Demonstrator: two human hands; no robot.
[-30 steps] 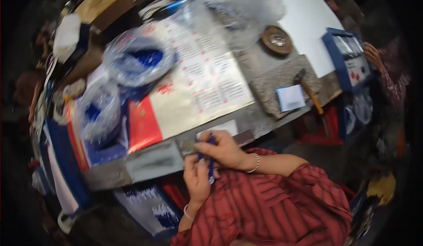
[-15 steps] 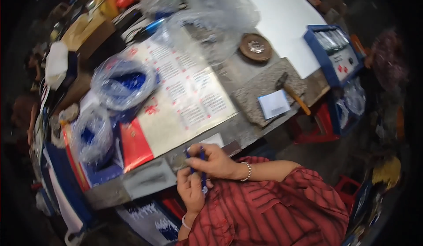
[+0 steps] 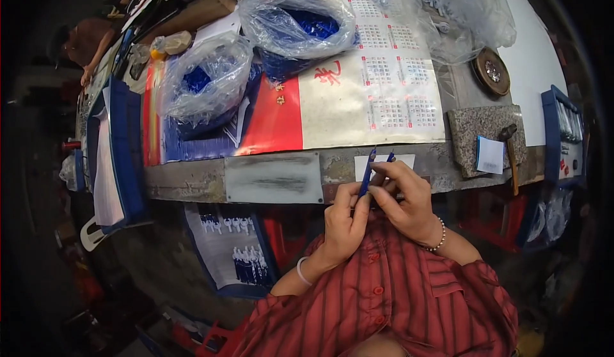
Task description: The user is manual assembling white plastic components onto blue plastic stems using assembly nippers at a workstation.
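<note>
Hands, 2: left hand (image 3: 346, 223) and right hand (image 3: 409, 203), close together, both with fingers pinched in. Left grips one blue pen-shaped piece (image 3: 367, 177) between thumb and fingers. Right holds a second blue pen-shaped piece (image 3: 391, 157), mostly hidden by its fingers. Can't tell whether the right thumb also touches the first.

Pieces: 2 visible, side by side in front of the chest, at the near edge of the counter (image 3: 192, 184). First one's long axis runs away from the wearer, leaning slightly right, tip at the far end. Visible end of the second points roughly the same way.

Just beyond the fingers: 1 white slip (image 3: 361, 165). Left of it: 1 grey plate (image 3: 274, 178) on the counter edge.

Farther out: 1 printed sheet (image 3: 339, 117); 2 plastic-lined containers with blue contents, a smaller (image 3: 224, 72) and a larger (image 3: 268, 12). Right side: 1 stone slab (image 3: 464, 127) carrying 1 small white card (image 3: 490, 155) and 1 hammer (image 3: 511, 149), handle toward the wearer. Behind that, 1 round brown dish (image 3: 480, 69).
</note>
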